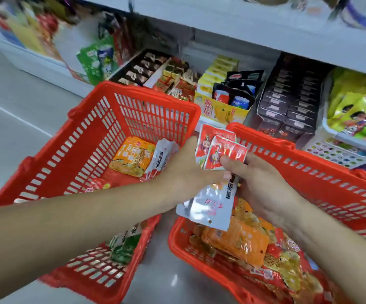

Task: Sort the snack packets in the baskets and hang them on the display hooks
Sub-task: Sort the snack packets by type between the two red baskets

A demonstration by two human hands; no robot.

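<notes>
Mostly glossy red cartoon packets (221, 150)

Left basket (85, 137) and right basket (331, 187) side by side on the floor (13, 128) before the shelf (243, 25), packets (131, 160) in both

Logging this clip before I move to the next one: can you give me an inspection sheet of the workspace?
Surface: grey floor, both baskets standing on it.
Job's things: left basket holds a few packets, one an orange packet; right basket is piled with packets; red packets and a white packet are held above the baskets.
Clutter: nothing seen.
Fingers: left hand and right hand both pinch the red packets; the white packet hangs below them, its holder unclear.
Cables: nothing seen.
Surroundings: white shelf over boxed snacks; hooks too blurred to tell.
</notes>
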